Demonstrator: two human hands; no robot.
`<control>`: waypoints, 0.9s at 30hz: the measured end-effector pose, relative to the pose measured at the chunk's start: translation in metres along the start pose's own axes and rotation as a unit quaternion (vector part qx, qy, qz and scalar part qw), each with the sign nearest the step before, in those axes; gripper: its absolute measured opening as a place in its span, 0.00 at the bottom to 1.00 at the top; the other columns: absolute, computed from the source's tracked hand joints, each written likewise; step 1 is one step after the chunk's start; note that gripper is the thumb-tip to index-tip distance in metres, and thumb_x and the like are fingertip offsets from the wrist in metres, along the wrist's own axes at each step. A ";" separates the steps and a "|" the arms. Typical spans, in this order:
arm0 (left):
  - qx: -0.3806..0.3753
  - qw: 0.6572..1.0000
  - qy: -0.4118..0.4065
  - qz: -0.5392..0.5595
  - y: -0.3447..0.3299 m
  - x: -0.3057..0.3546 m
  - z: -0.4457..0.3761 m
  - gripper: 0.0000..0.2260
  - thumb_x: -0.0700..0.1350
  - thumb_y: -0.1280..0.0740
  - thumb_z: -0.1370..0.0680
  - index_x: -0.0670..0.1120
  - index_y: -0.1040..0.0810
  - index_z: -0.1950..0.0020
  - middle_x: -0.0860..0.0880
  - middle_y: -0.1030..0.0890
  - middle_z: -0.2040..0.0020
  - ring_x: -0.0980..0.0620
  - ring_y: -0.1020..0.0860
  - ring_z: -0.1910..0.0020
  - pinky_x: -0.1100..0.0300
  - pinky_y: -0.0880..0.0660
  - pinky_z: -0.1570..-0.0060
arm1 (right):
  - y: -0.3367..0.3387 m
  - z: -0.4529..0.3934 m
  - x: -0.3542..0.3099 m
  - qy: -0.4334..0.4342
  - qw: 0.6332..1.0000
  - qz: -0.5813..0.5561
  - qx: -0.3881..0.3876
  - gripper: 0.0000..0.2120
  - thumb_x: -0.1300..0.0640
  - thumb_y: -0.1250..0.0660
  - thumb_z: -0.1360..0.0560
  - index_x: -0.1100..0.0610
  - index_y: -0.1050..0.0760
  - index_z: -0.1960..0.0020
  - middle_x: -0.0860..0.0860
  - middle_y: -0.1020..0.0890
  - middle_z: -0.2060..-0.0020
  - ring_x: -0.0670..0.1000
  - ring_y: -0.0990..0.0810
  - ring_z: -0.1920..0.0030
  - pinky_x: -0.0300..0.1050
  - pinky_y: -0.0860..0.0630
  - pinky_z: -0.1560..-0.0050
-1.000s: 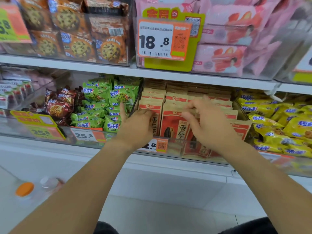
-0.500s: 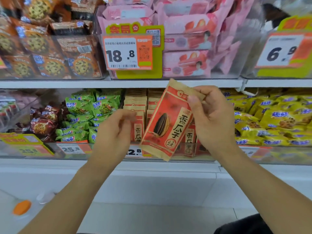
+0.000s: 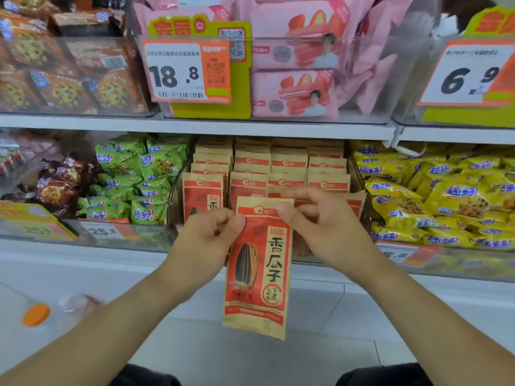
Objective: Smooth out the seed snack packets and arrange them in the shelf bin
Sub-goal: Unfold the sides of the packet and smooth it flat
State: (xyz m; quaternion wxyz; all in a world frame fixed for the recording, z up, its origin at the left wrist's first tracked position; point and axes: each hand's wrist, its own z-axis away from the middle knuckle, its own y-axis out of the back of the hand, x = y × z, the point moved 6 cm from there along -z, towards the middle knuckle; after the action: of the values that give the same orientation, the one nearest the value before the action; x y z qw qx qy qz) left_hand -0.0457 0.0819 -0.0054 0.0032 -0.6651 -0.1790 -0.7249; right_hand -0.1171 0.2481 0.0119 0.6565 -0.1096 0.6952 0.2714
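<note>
both hands (image 3: 206,240) (image 3: 323,229) pinch the seed packet (image 3: 257,271) upright before the bin (image 3: 359,190).

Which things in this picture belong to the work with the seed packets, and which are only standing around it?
Job: seed packet pinched at its top by left hand and right hand; seed packets in the bin; shelf bin.

Just nearby: green snack bags; yellow snack bags; pink biscuit packs; cookie packs; price tags.

Views: one, head-worn, wide-angle.
Facing: forward and slightly down at the shelf (image 3: 195,126).
Nearness: close, within arm's reach of the shelf bin (image 3: 178,188).
Frame bottom: forearms, floor.
Overlap: none, single view.
</note>
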 end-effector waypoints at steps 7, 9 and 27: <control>0.017 1.000 -0.002 0.011 -0.016 0.003 0.009 0.15 0.52 0.40 0.23 0.42 0.21 0.48 0.44 0.14 0.57 0.48 0.15 0.59 0.57 0.18 0.63 | 0.004 0.012 0.018 -0.044 0.987 0.001 -0.156 0.11 0.53 0.36 0.20 0.57 0.22 0.42 0.53 0.13 0.55 0.55 0.13 0.58 0.48 0.15 0.61; -0.067 0.997 0.032 0.003 -0.029 0.002 0.015 0.16 0.53 0.38 0.24 0.45 0.23 0.43 0.47 0.14 0.52 0.50 0.15 0.54 0.58 0.18 0.61 | 0.012 0.013 0.020 -0.039 0.990 -0.003 -0.138 0.10 0.55 0.36 0.20 0.59 0.21 0.44 0.53 0.13 0.57 0.55 0.13 0.59 0.50 0.15 0.62; -0.179 0.983 -0.004 0.034 -0.024 -0.030 0.032 0.27 0.42 0.28 0.27 0.52 0.33 0.30 0.48 0.19 0.38 0.44 0.16 0.46 0.49 0.19 0.48 | 0.000 0.020 0.032 -0.048 0.977 0.059 -0.199 0.36 0.67 0.24 0.29 0.47 0.34 0.29 0.52 0.14 0.46 0.56 0.13 0.50 0.60 0.18 0.46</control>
State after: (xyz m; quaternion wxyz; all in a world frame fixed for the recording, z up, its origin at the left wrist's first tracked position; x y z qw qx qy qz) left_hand -0.0168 0.1059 -0.0386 -0.0919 -0.6635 -0.0235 -0.7421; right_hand -0.1035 0.2655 -0.0194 0.6370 -0.1834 0.5999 0.4481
